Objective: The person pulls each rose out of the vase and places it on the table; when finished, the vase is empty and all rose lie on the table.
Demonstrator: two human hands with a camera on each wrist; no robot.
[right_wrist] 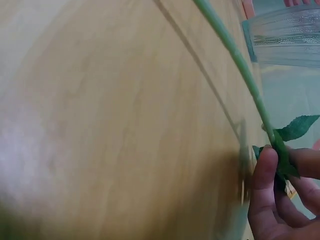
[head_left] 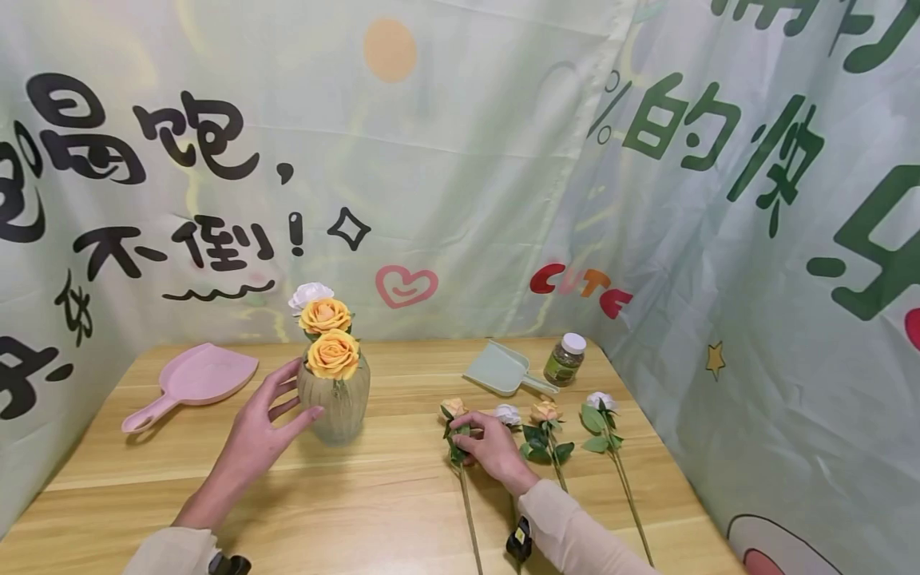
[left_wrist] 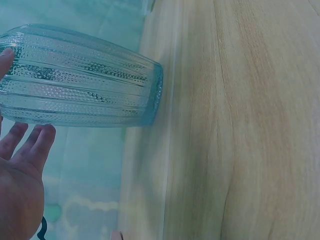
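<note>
A ribbed glass vase stands upright on the table, holding two yellow-orange roses and a white one. My left hand is at the vase's left side, fingers extended and thumb across its front; the left wrist view shows the fingertips at the edge of the glass. With thumb and fingers, my right hand pinches an artificial peach rose just below its bloom, among the green leaves. Its long green stem slants away from the fingers in the right wrist view.
Right of that hand lie a white rose, a peach rose and another white rose. Behind them are a grey-green dustpan and a white-lidded jar. A pink dustpan lies at left. Printed curtains surround the table.
</note>
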